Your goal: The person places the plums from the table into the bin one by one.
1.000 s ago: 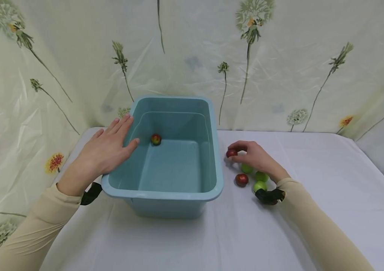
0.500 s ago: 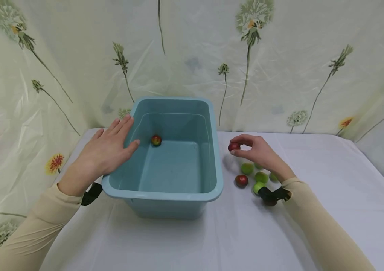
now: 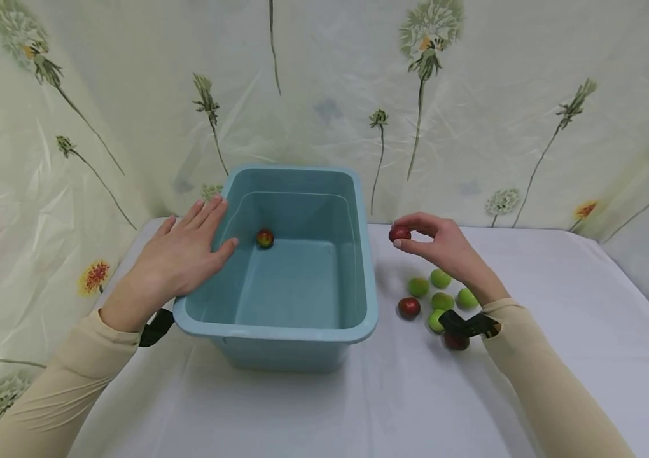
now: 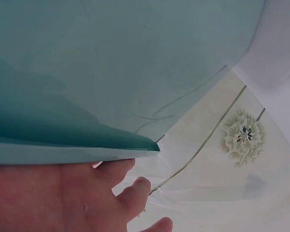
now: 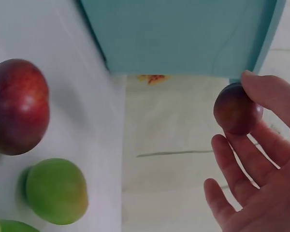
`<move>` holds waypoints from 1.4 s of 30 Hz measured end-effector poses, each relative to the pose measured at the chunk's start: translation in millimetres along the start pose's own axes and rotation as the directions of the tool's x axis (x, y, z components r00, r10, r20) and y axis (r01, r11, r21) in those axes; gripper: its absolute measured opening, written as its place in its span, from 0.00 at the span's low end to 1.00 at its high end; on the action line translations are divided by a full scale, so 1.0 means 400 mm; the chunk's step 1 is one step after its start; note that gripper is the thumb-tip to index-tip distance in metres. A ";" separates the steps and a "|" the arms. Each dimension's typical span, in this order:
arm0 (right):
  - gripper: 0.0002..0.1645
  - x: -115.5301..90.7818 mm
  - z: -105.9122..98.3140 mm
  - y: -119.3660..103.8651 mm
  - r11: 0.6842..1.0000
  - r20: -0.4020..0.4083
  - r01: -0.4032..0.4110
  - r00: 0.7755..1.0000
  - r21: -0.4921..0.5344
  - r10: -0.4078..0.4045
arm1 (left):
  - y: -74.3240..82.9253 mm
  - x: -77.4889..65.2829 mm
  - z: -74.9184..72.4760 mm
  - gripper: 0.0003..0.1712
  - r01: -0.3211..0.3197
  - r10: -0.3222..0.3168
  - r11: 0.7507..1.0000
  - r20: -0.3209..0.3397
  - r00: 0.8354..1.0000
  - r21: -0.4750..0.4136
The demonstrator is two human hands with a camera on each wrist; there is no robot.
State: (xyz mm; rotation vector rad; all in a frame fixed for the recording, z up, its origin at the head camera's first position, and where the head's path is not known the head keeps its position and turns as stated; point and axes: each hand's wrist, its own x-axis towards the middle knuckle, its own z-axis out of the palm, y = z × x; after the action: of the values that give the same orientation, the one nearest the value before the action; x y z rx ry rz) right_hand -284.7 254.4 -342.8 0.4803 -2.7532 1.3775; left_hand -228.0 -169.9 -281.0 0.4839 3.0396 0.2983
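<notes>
My right hand (image 3: 445, 248) pinches a dark red plum (image 5: 238, 108) between thumb and fingertips, raised above the table to the right of the blue plastic tub (image 3: 296, 332). My left hand (image 3: 178, 254) lies with straight, spread fingers over the tub's left rim; in the left wrist view its palm (image 4: 53, 198) is right under that rim. Inside the tub, a red-green plum (image 3: 265, 238) sits near the far left corner. Below my right hand are several green plums (image 3: 442, 301), a red plum (image 3: 408, 308) and another dark red plum (image 3: 456, 341), partly covered by the wrist strap.
A white cloth (image 3: 576, 318) covers the table. Behind it hangs a pale sheet (image 3: 324, 83) printed with dandelions, which also closes off the left and right sides. The tub's high right wall (image 5: 169, 38) stands between the loose plums and its inside.
My right hand has lifted the dark red plum off the table, up and slightly to the right, uncovering more green plums. My left hand stays at the tub's rim.
</notes>
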 end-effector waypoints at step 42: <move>0.23 0.018 -0.007 -0.190 0.976 -0.173 0.210 0.965 0.056 -0.197 | -0.002 -0.001 0.002 0.42 -0.001 0.001 1.000 -0.004 1.000 -0.026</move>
State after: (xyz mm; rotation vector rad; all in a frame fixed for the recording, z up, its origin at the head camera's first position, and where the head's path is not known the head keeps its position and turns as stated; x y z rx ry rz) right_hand -270.4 211.9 -280.8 0.6030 -2.4514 1.4038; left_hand -227.9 -170.6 -281.8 0.4843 3.0353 0.3381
